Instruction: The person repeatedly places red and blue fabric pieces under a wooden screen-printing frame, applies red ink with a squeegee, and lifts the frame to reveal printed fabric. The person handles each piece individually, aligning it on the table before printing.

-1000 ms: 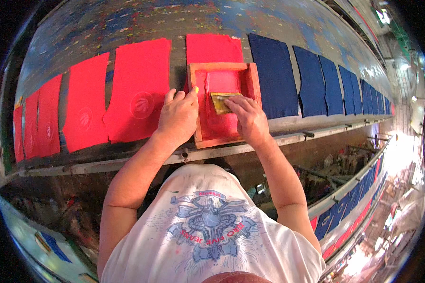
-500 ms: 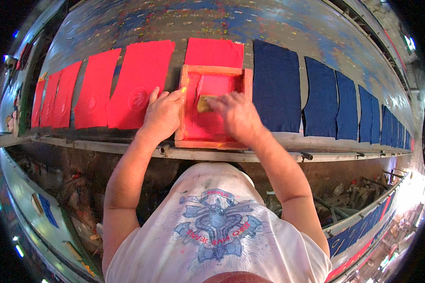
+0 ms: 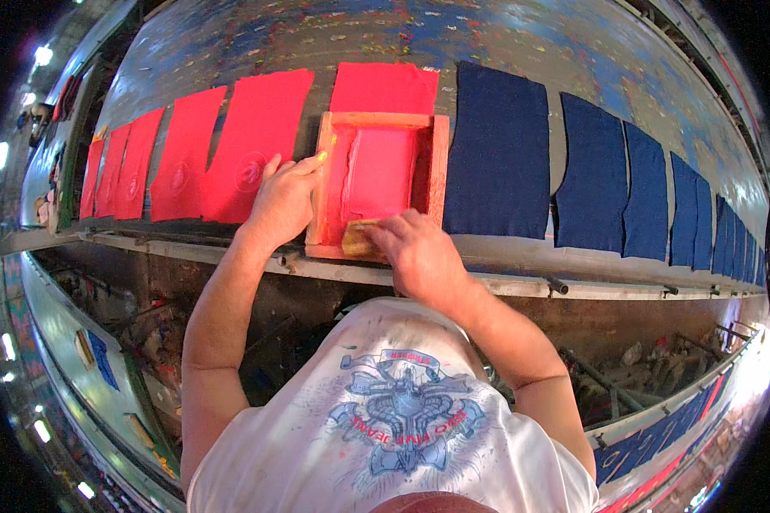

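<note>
Well, a red-bottomed wooden frame, scraper at near end.

White short-sleeved T-shirt, loose, creased, grubby: brownish-grey smudges toward hem, small red specks, one dark greenish spot beside the print. Large front print, blue-grey, upside down in this view: rounded central emblem, mechanical-looking, axe-like blades fanning out, thin scratchy lines around. Ribbon banner with small red letters; bigger red lettering curves across the emblem. Sleeves plain white, ending above elbows. Forearms bare. Left hand and right hand ungloved; bright yellow smear on a left fingertip.
</note>
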The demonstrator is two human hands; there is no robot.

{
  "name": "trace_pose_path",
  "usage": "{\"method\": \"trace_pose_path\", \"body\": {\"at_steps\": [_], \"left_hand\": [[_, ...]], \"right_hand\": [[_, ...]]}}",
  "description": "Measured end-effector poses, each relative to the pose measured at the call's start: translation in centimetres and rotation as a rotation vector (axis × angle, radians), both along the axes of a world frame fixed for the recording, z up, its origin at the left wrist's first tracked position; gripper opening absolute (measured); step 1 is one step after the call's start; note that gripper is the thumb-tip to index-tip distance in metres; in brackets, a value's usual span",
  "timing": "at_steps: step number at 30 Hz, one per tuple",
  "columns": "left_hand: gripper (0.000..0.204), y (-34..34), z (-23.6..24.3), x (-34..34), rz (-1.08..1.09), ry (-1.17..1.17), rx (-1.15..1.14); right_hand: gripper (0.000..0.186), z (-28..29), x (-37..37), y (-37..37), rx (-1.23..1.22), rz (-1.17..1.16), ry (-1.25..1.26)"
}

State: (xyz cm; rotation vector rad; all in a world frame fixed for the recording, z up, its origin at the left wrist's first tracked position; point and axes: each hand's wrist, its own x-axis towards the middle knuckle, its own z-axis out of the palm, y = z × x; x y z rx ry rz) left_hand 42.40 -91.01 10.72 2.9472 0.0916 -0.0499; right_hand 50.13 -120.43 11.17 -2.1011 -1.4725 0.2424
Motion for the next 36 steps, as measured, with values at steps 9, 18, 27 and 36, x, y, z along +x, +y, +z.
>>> {"method": "trace_pose_path", "body": {"at_steps": [9,18,27,36], "left_hand": [[0.035,0.4,-0.3,-0.3,-0.010,-0.029,-0.036],[0.035,1.1,-0.5,-0.4,-0.031,-0.018,-0.048],[0.034,1.5,-1.5,-0.5,-0.049,-0.089,-0.057],[0.040,2.0,-0.9,-0.1,-0.097,-0.034,-0.096]], "right_hand": [[0.051,-3.0,5.5,4.0,0.062,-0.136,-0.206],[0.039,-1.0,11.5,10.6,-0.016,-0.170,-0.146],[0.048,1.2,3.9,4.1,-0.078,0.122,-0.082],[0.046,0.9,9.0,5.5,-0.167,0.008,-0.147]]}}
